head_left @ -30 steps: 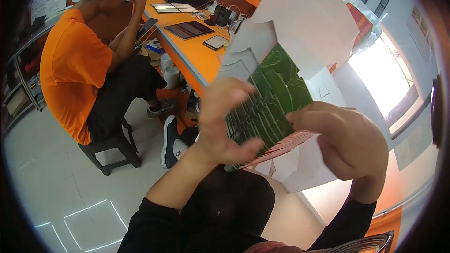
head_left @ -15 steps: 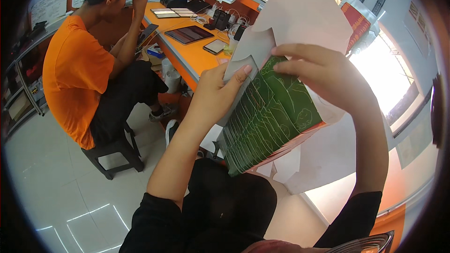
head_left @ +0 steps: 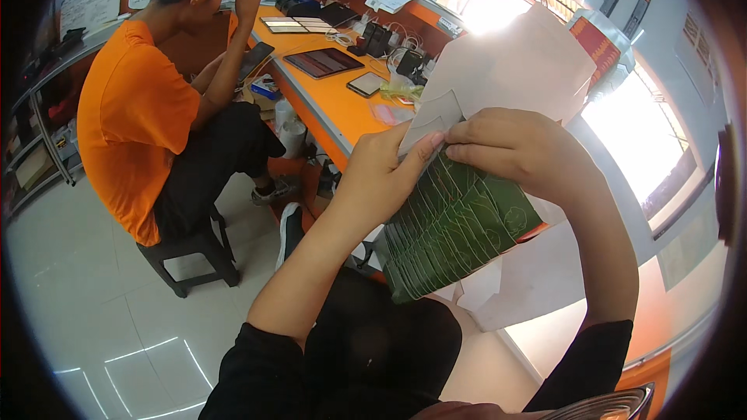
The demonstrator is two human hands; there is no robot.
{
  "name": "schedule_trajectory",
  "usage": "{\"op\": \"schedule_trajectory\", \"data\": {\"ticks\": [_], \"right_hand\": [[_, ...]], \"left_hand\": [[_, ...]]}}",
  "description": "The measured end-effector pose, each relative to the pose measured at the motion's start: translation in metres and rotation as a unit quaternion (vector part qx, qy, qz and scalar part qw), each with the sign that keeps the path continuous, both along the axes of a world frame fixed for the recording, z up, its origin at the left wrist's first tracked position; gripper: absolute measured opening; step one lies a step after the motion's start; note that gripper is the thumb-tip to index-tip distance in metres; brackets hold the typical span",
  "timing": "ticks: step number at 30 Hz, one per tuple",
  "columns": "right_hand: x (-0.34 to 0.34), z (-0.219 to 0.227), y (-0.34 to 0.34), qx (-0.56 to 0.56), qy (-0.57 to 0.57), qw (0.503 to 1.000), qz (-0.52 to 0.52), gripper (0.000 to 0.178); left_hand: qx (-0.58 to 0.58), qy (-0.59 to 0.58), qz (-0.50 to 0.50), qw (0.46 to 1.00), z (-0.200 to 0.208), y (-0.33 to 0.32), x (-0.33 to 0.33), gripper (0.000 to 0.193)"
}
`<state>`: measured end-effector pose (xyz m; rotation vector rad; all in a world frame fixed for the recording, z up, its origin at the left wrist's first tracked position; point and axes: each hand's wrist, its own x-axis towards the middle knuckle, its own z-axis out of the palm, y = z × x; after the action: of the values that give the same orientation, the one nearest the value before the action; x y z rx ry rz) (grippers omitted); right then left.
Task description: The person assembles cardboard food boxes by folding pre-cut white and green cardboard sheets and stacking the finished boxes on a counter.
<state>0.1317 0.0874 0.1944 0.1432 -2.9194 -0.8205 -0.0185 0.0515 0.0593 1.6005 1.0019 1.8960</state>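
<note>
A fanned stack of green printed paper sheets (head_left: 455, 237) with pale line drawings slants above my lap. Their overlapping edges form a row of steps. White cut-out paper flaps (head_left: 517, 62) stand up behind and above the green part. My left hand (head_left: 381, 171) grips the stack's upper left side, its thumb pressed over the front. My right hand (head_left: 517, 148) is closed at the top edge, its fingertips pinching the paper beside my left thumb. Part of the upper green edge is hidden by my right hand.
At left, a person in an orange shirt (head_left: 136, 124) sits on a dark stool (head_left: 191, 257), holding a phone (head_left: 255, 58). An orange desk (head_left: 311, 109) ahead carries a tablet (head_left: 320, 62), another phone (head_left: 366, 84), chargers and cables. White paper (head_left: 537, 264) hangs below right.
My right hand has moved left and down, its fingers closing at the paper's edge next to my left thumb. The stack has dropped slightly, and the white flaps have shifted right and down.
</note>
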Motion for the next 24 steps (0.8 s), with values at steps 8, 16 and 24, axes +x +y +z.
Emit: {"op": "schedule_trajectory", "data": {"ticks": [8,16,24], "right_hand": [[-0.003,-0.011,-0.001,0.012,-0.036,0.999,0.014,0.024],[0.015,0.005,-0.004,-0.071,0.091,0.993,-0.033,0.024],[0.191,-0.027,0.043,-0.329,0.438,0.819,-0.169,0.029]], "left_hand": [[0.026,-0.004,0.036,0.999,-0.003,0.000,-0.001,0.030],[0.032,-0.025,0.022,0.999,-0.009,0.006,-0.006,0.034],[-0.021,0.002,-0.016,1.000,0.010,0.041,0.004,0.039]]}}
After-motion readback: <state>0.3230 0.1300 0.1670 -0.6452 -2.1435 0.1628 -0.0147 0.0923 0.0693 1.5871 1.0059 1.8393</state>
